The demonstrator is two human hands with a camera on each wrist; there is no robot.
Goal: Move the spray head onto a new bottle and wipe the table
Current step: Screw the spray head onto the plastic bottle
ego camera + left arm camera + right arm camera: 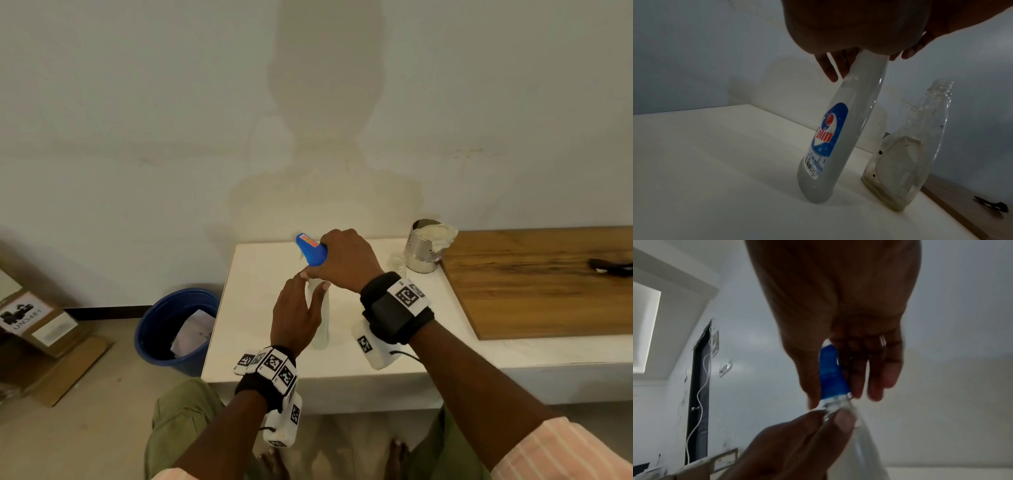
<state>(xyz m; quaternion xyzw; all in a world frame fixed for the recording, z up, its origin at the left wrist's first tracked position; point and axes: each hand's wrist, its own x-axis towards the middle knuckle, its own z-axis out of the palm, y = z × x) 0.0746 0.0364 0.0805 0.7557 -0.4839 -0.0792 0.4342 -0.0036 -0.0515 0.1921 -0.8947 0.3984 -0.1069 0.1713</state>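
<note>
Both hands grip: right (346,260) round the blue plastic spray head (312,249), left (297,318) round the smooth bottle (840,129).

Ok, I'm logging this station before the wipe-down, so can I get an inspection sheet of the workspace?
Surface: white table, wooden board on its right.
Job's things: blue spray head at the neck of the Colin bottle; empty bottle beside it, uncapped.
Clutter: steel cup holding a cloth; dark object on the board.
Hands: left hand steadies the bottle neck; right hand grips the spray head.
Cables: white cable by a dark door.
Surroundings: blue bin, cardboard box on the floor.
</note>
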